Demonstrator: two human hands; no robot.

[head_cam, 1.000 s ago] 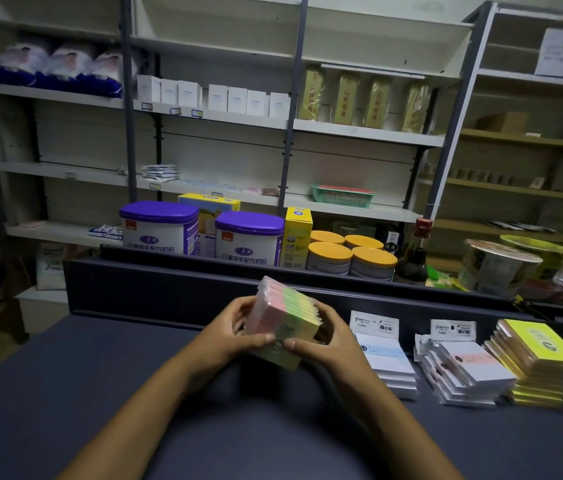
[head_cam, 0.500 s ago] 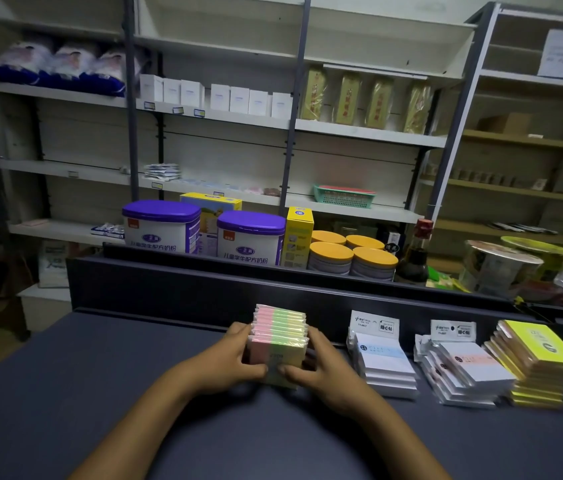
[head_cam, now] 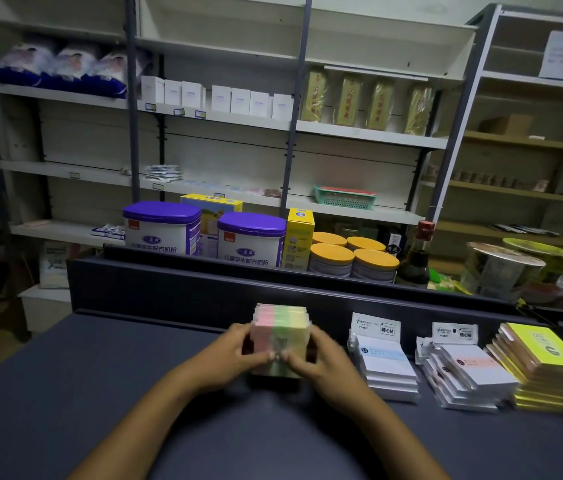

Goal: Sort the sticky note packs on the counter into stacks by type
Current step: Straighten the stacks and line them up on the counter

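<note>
Dark counter (head_cam: 65,393), rear edge: left hand (head_cam: 228,358) and right hand (head_cam: 325,362) in closed grip round pastel stack (head_cam: 280,336), squaring edges; three sorted stacks alongside toward right edge.

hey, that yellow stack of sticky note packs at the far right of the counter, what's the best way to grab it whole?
Probably clamp the yellow stack low on its two long sides, hands coming from above. The packs sit fanned, so squeezing from both sides squares them. The pink-banded stack crowds its left side.
</note>
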